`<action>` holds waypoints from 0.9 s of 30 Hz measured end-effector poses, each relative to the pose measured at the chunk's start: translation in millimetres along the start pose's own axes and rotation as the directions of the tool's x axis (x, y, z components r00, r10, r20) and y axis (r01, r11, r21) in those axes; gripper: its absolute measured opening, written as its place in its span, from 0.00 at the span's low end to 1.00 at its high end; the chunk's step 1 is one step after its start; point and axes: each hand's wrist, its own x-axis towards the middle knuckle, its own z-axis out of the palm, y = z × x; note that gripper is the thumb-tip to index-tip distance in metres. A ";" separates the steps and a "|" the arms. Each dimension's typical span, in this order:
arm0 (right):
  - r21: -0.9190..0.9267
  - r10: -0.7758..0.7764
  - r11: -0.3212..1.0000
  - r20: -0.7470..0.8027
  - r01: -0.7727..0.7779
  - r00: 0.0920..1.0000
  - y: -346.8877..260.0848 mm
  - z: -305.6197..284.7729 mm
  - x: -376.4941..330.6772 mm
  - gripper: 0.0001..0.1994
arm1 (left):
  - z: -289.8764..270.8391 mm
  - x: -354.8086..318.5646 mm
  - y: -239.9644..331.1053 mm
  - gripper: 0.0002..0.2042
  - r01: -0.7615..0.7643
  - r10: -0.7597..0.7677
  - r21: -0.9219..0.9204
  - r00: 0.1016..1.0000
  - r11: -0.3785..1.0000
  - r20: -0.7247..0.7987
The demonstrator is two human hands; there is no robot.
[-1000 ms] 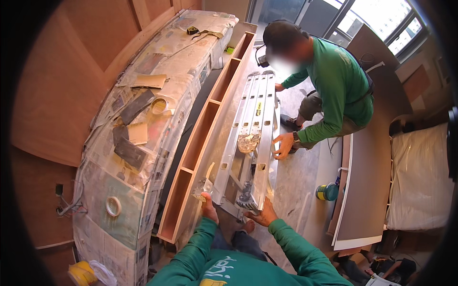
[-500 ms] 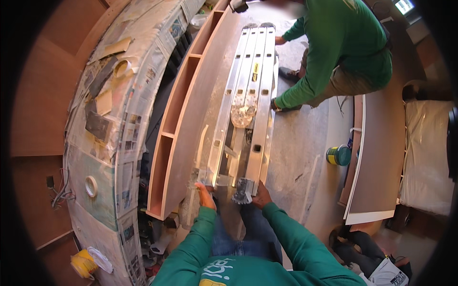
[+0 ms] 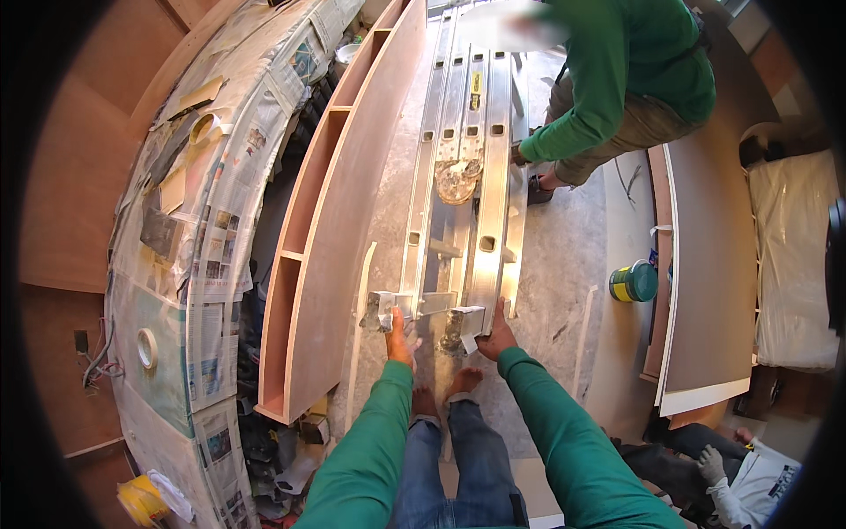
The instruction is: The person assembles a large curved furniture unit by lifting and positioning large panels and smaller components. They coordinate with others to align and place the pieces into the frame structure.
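Note:
A folded aluminium ladder (image 3: 487, 216) stretches away from me, with its hinge (image 3: 458, 181) around mid-length. My left hand (image 3: 401, 342) is closed on the near end of its left side, beside a foot of the ladder wrapped in grey tape. Around the right side's near end, my right hand (image 3: 499, 337) is closed next to another taped foot (image 3: 462, 330). Both my arms reach forward. A co-worker in a green top (image 3: 608, 88) bends over the ladder's right side farther off, with one hand (image 3: 518, 154) at its rail.
Left of the ladder runs a long wooden shelf unit (image 3: 339, 203) with open compartments. Beyond it, a newspaper-covered surface (image 3: 176, 300) carries tape rolls. A green bucket (image 3: 634, 282) and leaning panels (image 3: 709, 264) stand at right. Another person (image 3: 749, 467) sits at the lower right.
The ladder has shifted away from me and slightly right, its far end now near the upper edge. My arms have stretched forward, and my bare feet have come into view.

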 end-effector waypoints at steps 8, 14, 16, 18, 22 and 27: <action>-0.176 0.192 0.974 0.310 -0.142 0.931 -48.1 -59.9 -3.5 0.57 | -0.4 0.5 28.1 0.54 -0.023 0.092 -0.367 0.981 0.930 0.172; -0.170 -0.040 0.984 0.073 0.052 0.996 -22.4 -54.6 -18.6 0.48 | 17.7 -5.8 61.3 0.47 -0.017 0.117 -0.450 0.974 0.893 0.194; -0.063 0.035 0.997 -0.012 -0.035 0.999 -17.4 -50.4 -24.3 0.45 | 21.4 -11.9 70.0 0.47 -0.010 0.129 -0.484 0.969 0.875 0.213; 0.029 0.138 0.990 -0.091 -0.136 0.986 -18.0 -40.6 -39.7 0.41 | 12.6 -14.3 72.6 0.48 0.002 0.103 -0.507 0.978 0.862 0.179; -0.150 0.193 0.968 -0.057 -0.199 0.980 -34.5 -29.9 -95.6 0.38 | 3.6 -11.0 84.2 0.52 -0.018 0.081 -0.543 0.992 0.840 0.093; -0.331 0.403 0.854 -0.068 -0.401 0.913 33.7 -39.2 -254.6 0.36 | 1.4 -42.2 55.1 0.47 0.098 -0.082 -0.369 0.995 0.924 0.060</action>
